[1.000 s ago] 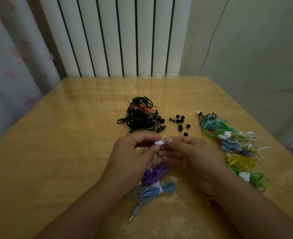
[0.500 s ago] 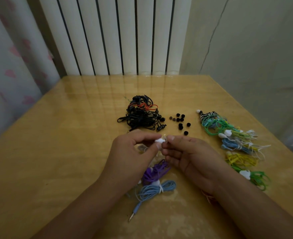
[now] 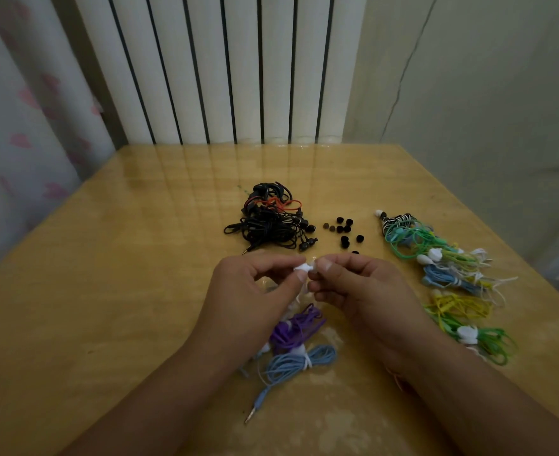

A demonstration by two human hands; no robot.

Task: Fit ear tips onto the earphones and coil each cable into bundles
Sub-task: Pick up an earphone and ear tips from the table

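Observation:
My left hand (image 3: 255,291) pinches a small white earbud (image 3: 303,267) between thumb and forefinger above the table. My right hand (image 3: 357,287) meets it from the right, its thumb and forefinger pinching at the earbud's tip; what sits between those fingers is hidden. A white cable hangs down from the earbud behind my left thumb. Beneath the hands lie a purple cable bundle (image 3: 296,327) and a light-blue tied bundle (image 3: 296,362) with its plug toward me. Loose black ear tips (image 3: 345,230) are scattered farther back.
A tangle of black and red earphones (image 3: 268,222) lies at mid-table. Coiled green, blue, yellow and striped bundles (image 3: 442,274) run along the right side of the wooden table (image 3: 107,274). A white radiator (image 3: 222,67) stands behind, a curtain at left.
Both hands have risen slightly and stayed together on the white earbud; my right fingers have shifted a little at its tip. Nothing on the table has moved.

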